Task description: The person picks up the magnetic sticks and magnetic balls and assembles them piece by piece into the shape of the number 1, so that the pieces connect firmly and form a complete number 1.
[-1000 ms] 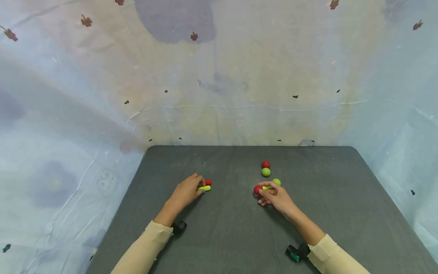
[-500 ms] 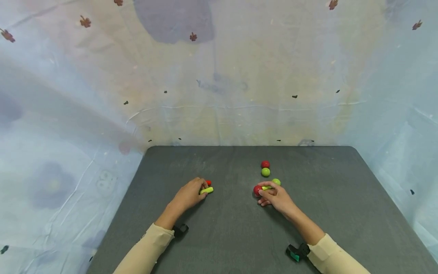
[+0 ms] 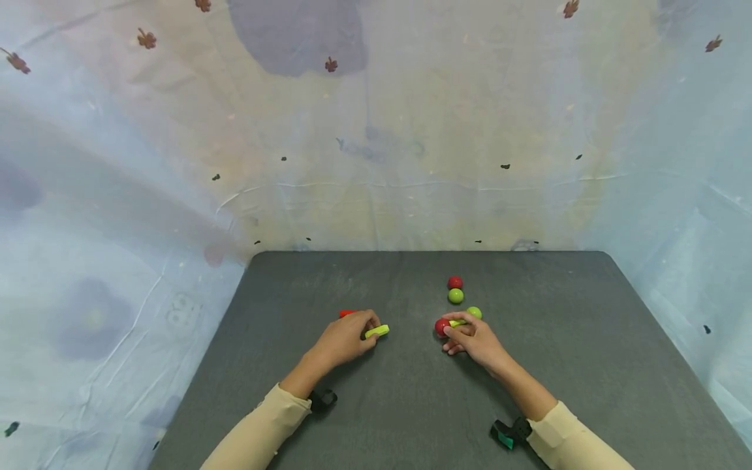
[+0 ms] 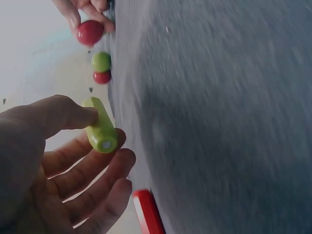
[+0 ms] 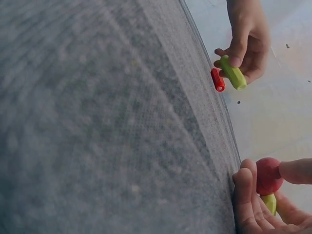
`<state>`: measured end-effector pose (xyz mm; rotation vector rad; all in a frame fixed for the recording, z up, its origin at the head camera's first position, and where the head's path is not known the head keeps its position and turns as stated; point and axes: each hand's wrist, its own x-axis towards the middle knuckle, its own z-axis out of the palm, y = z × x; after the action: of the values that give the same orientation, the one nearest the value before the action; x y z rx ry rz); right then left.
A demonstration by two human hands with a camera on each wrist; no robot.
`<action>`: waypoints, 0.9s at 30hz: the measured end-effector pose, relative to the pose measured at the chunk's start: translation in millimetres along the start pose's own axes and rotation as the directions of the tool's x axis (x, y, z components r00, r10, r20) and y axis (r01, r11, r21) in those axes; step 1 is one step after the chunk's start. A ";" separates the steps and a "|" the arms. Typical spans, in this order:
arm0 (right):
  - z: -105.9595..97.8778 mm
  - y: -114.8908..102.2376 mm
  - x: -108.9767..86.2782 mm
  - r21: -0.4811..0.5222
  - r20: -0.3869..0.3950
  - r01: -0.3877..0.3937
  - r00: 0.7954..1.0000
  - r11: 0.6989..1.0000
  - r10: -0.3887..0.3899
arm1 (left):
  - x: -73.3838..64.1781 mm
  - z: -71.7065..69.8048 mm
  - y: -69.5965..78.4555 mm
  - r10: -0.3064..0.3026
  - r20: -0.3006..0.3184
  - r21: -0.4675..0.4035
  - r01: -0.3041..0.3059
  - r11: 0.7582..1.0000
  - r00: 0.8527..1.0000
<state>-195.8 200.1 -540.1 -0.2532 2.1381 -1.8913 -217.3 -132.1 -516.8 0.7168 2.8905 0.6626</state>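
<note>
My left hand pinches a short yellow-green stick between thumb and fingertips, held over the table. A matching red stick lies on the table behind that hand, partly hidden by it in the head view. My right hand grips a red ball, thumb on one side and fingers on the other. A yellow-green stick runs from this ball toward a green ball just beyond the fingers.
Farther back on the dark grey table, a loose red ball and a green ball sit close together. A patterned sheet hangs behind the table and along its sides.
My left hand has moved right, toward the right hand, carrying the yellow-green stick away from the red stick, which stays behind. The right hand has stayed in place with the red ball.
</note>
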 end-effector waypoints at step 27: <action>3.2 2.1 -0.3 -0.012 -0.055 -0.005 0.998 1.000 0.004 | 25.3 32.7 49.3 0.042 0.011 -0.063 -0.041 0.997 0.999</action>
<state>-194.4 197.5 -542.5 -0.2009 2.1846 -1.9040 -212.7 -68.4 -524.6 0.7722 2.8367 0.7471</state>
